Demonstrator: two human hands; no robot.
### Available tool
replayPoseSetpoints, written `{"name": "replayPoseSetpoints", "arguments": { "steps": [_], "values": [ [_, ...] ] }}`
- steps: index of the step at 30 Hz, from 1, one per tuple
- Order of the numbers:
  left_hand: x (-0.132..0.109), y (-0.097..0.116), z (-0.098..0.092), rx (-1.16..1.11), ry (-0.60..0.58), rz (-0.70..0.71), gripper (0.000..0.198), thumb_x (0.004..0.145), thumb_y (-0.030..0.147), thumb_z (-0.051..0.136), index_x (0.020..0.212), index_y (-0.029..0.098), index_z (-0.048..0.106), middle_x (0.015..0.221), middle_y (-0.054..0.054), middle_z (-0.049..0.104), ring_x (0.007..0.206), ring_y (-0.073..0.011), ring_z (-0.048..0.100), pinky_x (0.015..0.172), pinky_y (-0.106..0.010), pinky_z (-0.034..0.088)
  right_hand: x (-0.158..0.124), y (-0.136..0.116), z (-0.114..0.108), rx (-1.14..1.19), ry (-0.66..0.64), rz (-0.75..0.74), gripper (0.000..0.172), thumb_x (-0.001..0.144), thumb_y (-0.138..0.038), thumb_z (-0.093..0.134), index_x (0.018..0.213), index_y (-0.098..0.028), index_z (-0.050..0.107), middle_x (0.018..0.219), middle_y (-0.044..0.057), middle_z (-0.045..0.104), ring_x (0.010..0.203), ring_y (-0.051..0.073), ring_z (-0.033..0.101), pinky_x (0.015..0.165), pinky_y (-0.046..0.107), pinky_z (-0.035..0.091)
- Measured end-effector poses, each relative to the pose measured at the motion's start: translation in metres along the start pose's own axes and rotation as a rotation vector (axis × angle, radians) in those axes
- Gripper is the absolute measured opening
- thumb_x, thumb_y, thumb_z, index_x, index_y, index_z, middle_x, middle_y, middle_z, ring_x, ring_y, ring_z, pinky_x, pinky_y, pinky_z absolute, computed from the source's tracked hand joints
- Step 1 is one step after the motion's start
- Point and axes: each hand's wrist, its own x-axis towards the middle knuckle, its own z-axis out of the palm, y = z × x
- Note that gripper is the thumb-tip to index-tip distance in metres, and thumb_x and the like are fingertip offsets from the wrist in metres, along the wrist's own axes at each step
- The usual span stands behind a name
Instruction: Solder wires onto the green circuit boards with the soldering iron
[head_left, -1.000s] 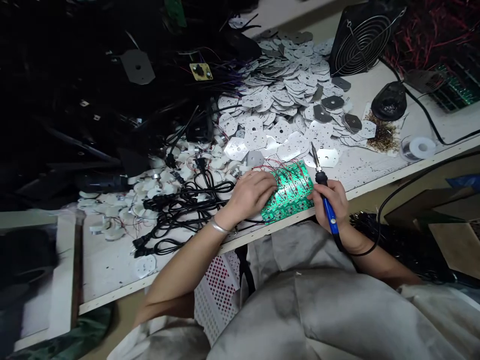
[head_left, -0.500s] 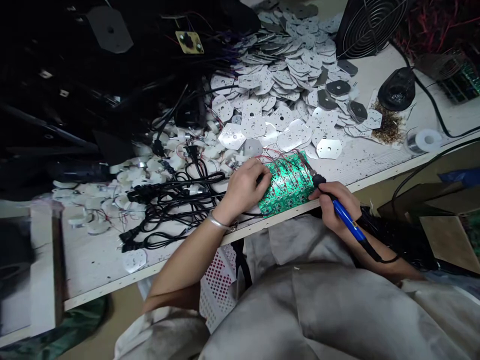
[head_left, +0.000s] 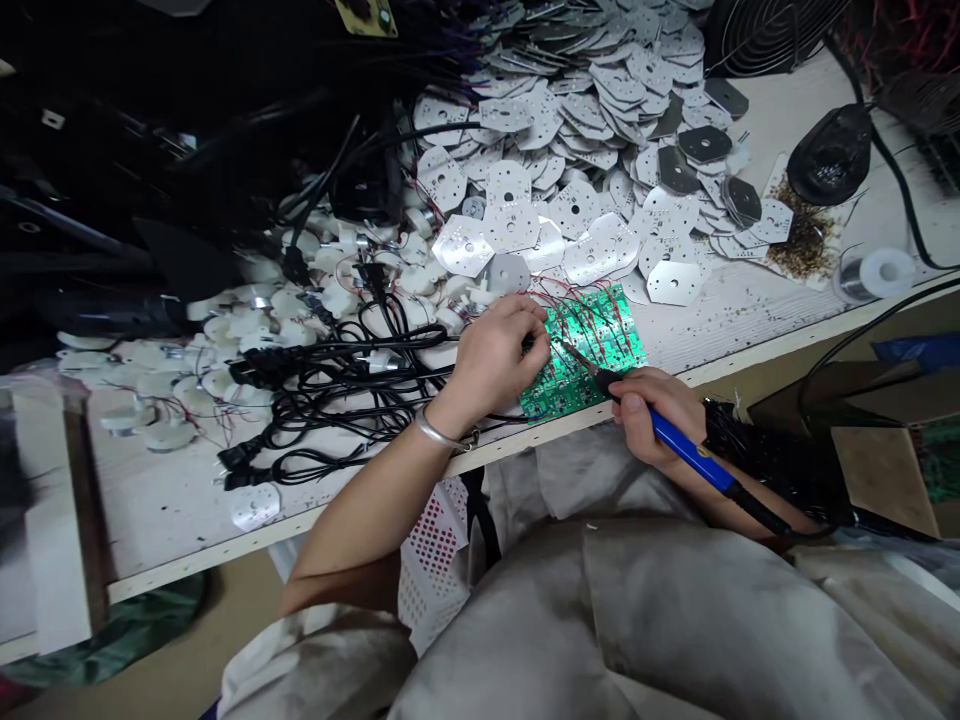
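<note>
While steadying the green circuit board [head_left: 600, 335] near the bench edge [head_left: 750, 362] with the curled left hand [head_left: 495, 360], grip the blue soldering iron [head_left: 686, 455] firmly in the clenched right hand [head_left: 649, 412], tip low and steady over one joint at a time.

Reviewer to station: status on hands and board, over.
Left hand on green circuit board, red wires across it. Right hand gripping blue soldering iron, tip over the board. Black power cords left of the board.
</note>
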Motion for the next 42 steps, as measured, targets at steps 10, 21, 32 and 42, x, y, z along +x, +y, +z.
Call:
{"name": "replayPoseSetpoints", "arguments": {
  "steps": [10,21,32,42],
  "values": [
    [0.001,0.003,-0.001,0.021,-0.005,-0.028,0.013,0.087,0.017,0.054,0.075,0.018,0.059,0.1,-0.009,0.067,0.095,-0.0209,0.062,0.086,-0.036,0.052,0.001,0.003,0.003,-0.022,-0.06,-0.111,0.016,0.091,-0.013,0.054,0.102,-0.022,0.062,0.073,0.001,0.074,0.057,0.014,0.067,0.058,0.027,0.057],
    [0.002,0.003,0.0,0.032,-0.005,-0.028,0.014,0.087,0.017,0.053,0.074,0.018,0.058,0.1,-0.008,0.067,0.094,-0.0202,0.063,0.084,-0.035,0.053,0.009,-0.013,-0.008,-0.06,-0.055,0.119,0.014,0.095,-0.018,0.054,0.097,-0.022,0.067,0.071,-0.002,0.075,0.056,0.012,0.069,0.063,0.024,0.06],
    [0.003,0.003,0.001,0.006,0.001,-0.05,0.013,0.084,0.015,0.055,0.072,0.019,0.058,0.098,-0.007,0.066,0.094,-0.0205,0.062,0.086,-0.037,0.053,0.006,-0.016,-0.012,-0.031,-0.148,0.223,0.014,0.096,-0.021,0.054,0.099,-0.022,0.067,0.067,-0.002,0.073,0.055,0.013,0.069,0.069,0.027,0.062],
    [0.008,0.007,-0.001,-0.008,-0.026,-0.113,0.013,0.079,0.012,0.054,0.068,0.019,0.054,0.092,-0.006,0.065,0.088,-0.0191,0.061,0.082,-0.036,0.052,0.006,-0.012,-0.005,-0.067,-0.149,0.279,0.02,0.099,-0.031,0.05,0.095,-0.024,0.068,0.059,-0.003,0.069,0.054,0.015,0.068,0.067,0.028,0.062]
  ]
}}
